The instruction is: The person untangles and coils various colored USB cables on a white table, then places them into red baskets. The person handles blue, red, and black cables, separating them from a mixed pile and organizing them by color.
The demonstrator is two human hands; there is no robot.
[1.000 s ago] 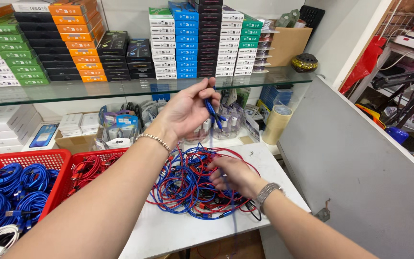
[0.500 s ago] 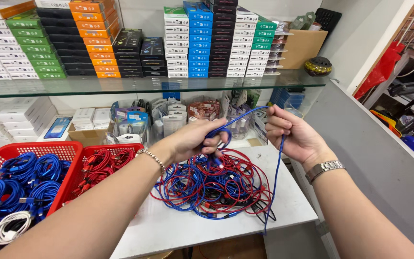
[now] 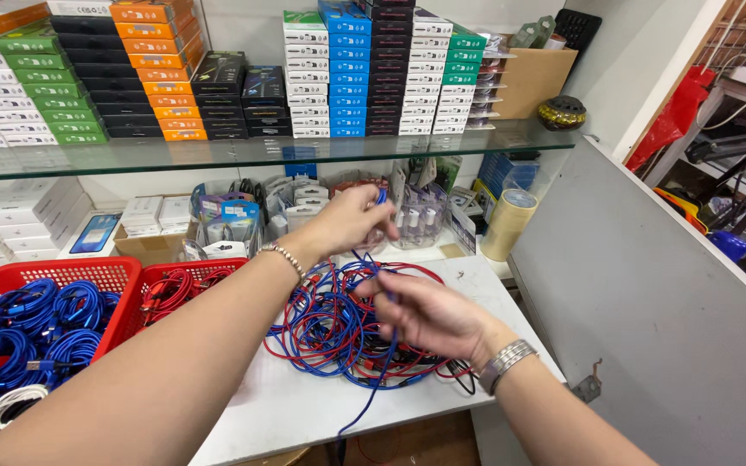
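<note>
My left hand [image 3: 349, 223] is raised above the white table [image 3: 304, 406] and pinches one end of a blue cable [image 3: 379, 345]. My right hand [image 3: 425, 312] hovers lower, its fingers closed around the same blue cable, which runs down past the table's front edge. Beneath both hands lies a tangled heap of blue and red cables [image 3: 330, 332]. A bead bracelet sits on my left wrist and a metal watch on my right.
A red basket [image 3: 10, 280] of coiled blue cables and a second red basket [image 3: 185, 274] of red ones stand at the left. A tape roll [image 3: 506, 223] stands at the back right. A glass shelf [image 3: 243, 151] carries stacked boxes. A grey panel [image 3: 658, 302] borders the right.
My right hand has dropped from chest height down over the heap, sliding along the blue cable. My left hand has risen slightly and shifted right, still holding the cable end.
</note>
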